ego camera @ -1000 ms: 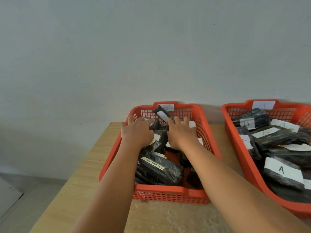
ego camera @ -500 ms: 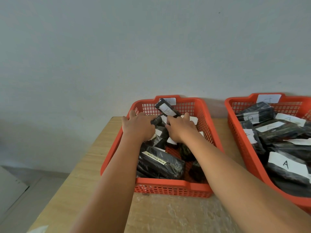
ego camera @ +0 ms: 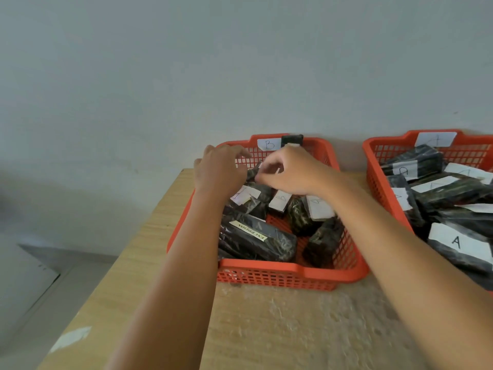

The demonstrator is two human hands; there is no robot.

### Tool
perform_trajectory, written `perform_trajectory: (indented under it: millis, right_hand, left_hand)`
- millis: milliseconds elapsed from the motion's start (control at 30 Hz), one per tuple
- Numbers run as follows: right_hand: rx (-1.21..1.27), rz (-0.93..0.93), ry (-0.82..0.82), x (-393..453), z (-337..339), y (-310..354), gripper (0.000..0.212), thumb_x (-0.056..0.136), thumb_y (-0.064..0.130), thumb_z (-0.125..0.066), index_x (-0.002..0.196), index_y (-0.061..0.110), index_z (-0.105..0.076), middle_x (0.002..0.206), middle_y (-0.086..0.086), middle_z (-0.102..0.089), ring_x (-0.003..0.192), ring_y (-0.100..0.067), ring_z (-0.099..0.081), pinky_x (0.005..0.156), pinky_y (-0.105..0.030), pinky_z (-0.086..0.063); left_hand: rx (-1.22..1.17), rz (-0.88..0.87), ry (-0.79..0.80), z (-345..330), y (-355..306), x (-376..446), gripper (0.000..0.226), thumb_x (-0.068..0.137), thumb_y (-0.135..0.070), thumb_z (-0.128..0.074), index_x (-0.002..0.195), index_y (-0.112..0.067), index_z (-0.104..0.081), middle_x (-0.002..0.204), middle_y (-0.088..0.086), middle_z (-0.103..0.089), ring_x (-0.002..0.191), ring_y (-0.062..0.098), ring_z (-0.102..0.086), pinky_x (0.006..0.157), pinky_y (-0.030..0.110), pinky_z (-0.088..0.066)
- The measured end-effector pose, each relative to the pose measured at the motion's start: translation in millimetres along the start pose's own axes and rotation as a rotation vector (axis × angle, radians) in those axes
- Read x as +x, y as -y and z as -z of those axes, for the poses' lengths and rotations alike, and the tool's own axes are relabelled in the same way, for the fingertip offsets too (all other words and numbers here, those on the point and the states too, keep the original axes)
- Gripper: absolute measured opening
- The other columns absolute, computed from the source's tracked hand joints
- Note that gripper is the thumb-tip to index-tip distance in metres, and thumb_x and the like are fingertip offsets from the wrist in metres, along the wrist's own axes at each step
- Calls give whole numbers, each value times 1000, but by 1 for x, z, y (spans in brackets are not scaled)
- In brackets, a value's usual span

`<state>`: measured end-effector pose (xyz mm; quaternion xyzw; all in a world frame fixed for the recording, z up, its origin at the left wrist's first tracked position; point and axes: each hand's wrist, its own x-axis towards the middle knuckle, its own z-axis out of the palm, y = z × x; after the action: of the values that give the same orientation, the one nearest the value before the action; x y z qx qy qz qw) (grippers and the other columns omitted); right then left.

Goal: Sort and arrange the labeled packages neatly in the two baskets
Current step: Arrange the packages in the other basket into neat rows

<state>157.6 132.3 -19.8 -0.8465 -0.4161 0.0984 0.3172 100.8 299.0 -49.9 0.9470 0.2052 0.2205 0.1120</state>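
Observation:
The left orange basket (ego camera: pixel 293 268), tagged B, holds several black wrapped packages with white labels, among them one with a yellow "EXCEPTION" strip (ego camera: pixel 256 240). My left hand (ego camera: pixel 217 170) and my right hand (ego camera: pixel 296 172) meet over its far half, fingers pinched on a small black package (ego camera: pixel 253 172) between them. Another black package (ego camera: pixel 292 140) stands upright against the basket's rear wall, just above my right knuckles. The right orange basket (ego camera: pixel 372 169), tagged A, is packed with black packages, one showing a clear A label (ego camera: pixel 457 243).
Both baskets sit on a wooden table (ego camera: pixel 165 263) pushed against a grey wall. The table's left edge drops to the floor. A white scrap (ego camera: pixel 70 337) lies near the table's front left corner. Bare table top lies in front of the baskets.
My hands rose from pressing on the packages and came together near the rear wall. The package that my right hand was lifting now stands against the back of basket B.

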Motion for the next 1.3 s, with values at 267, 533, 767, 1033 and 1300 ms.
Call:
perform_trajectory:
  millis: [267, 533, 767, 1033, 1300]
  right_hand:
    - [-45, -106, 496, -54, -4, 11, 52, 69, 56, -84, 111, 51, -54, 113, 16, -60, 97, -7, -64, 89, -36, -53]
    - [778, -314, -100, -63, -3, -12, 26, 101, 26, -49, 94, 27, -74, 88, -1, -77, 73, -15, -72, 62, -33, -58]
    - [997, -297, -154, -64, 0, -10, 37, 102, 13, -35, 109, 6, -71, 79, -14, -72, 54, -24, -65, 44, -27, -52]
    - [775, -366, -307, -63, -7, -10, 49, 104, 52, -27, 126, 24, -61, 122, -3, -70, 108, -14, -67, 91, -39, -55]
    - [72, 310, -368, -76, -16, 22, 2, 85, 16, -74, 84, 17, -75, 78, 10, -71, 72, -4, -65, 67, -16, -48]
  left_hand:
    - [-310, -110, -54, 26, -1, -15, 31, 92, -9, -60, 95, -34, -78, 95, -18, -70, 72, 4, -62, 67, 18, -48]
    - [-674, 30, -222, 49, 18, -58, 17, 99, -32, -58, 104, -42, -71, 108, -22, -70, 103, 2, -64, 81, 23, -53]
    - [-985, 33, 12, 41, 27, -66, 35, 89, -46, -71, 123, -39, -67, 107, -7, -77, 95, 13, -76, 79, 38, -63]
    - [-715, 108, -123, 29, 28, -63, 38, 87, -34, -77, 123, -30, -66, 93, -12, -76, 71, 9, -76, 72, 42, -64]
    - [-495, 100, -154, 25, 29, -63, 37, 83, -40, -81, 116, -29, -68, 87, -13, -73, 77, 4, -71, 75, 37, -62]
